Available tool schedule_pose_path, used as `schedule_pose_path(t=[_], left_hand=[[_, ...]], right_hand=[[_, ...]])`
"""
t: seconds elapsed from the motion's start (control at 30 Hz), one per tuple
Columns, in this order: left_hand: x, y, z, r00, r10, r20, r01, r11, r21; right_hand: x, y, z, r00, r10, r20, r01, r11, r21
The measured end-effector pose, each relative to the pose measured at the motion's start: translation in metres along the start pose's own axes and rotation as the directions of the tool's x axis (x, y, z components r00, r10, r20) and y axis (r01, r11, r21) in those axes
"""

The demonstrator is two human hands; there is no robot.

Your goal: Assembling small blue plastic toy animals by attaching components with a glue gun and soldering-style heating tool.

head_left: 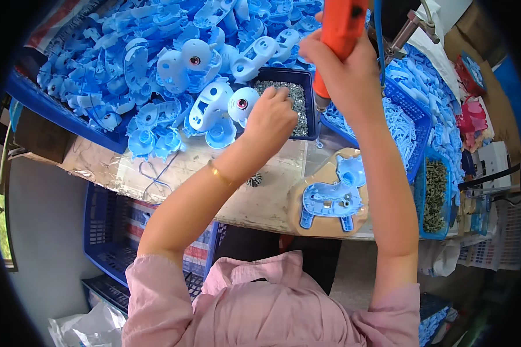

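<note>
My left hand (271, 120) reaches into a dark blue tray (311, 121) of small silver screws (298, 104). Its fingers are bunched together at the screws; whatever they pinch is hidden. My right hand (356, 81) grips an orange electric screwdriver (342, 26), held upright with its tip down just right of the tray. Nearer to me, a light blue animal-shaped plastic shell (324, 199) lies inner side up on a tan fixture board (301, 222), with small metal parts inside. A round head piece with a printed eye (240, 105) sits beside my left hand.
A large heap of blue plastic shells (121, 69) fills the back left. To the right stand a blue basket of thin parts (408, 124) and a bright blue bin of small screws (434, 196). A small pile of dark screws (254, 180) lies on the worn table (231, 202).
</note>
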State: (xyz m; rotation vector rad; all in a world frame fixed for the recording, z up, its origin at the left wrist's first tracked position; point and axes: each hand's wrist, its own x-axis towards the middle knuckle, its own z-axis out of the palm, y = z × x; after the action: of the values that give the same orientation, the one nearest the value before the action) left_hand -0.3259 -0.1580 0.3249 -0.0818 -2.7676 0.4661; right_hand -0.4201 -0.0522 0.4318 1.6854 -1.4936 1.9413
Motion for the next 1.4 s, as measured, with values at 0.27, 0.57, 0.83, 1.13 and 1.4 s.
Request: schedule_pose_path(t=[0.27,0.57,0.83,1.13,1.4], left_hand=[[0.017,0.001,0.014,0.997,0.001,0.071,0.005,0.997,-0.072],[0.011,0.004,0.018,0.987,-0.081,-0.137,0.048,0.973,-0.227],[-0.016,0.024,-0.011,0.977,0.021,-0.213,-0.085,0.952,-0.295],[-0.057,0.07,-0.022,0.919,-0.063,-0.39,-0.204,0.77,-0.604],[-0.065,0.085,-0.02,0.937,-0.153,-0.316,-0.152,0.634,-0.758]], right_hand=[[-0.026,-0.012,-0.02,0.892,0.451,0.01,-0.451,0.892,-0.015],[-0.032,-0.025,-0.037,0.841,0.517,0.161,-0.512,0.856,-0.074],[-0.049,-0.044,-0.03,0.869,0.488,0.078,-0.491,0.87,0.03],[-0.069,-0.069,-0.019,0.863,0.505,0.032,-0.502,0.845,0.185],[-0.073,-0.076,-0.018,0.855,0.519,0.009,-0.509,0.834,0.214]])
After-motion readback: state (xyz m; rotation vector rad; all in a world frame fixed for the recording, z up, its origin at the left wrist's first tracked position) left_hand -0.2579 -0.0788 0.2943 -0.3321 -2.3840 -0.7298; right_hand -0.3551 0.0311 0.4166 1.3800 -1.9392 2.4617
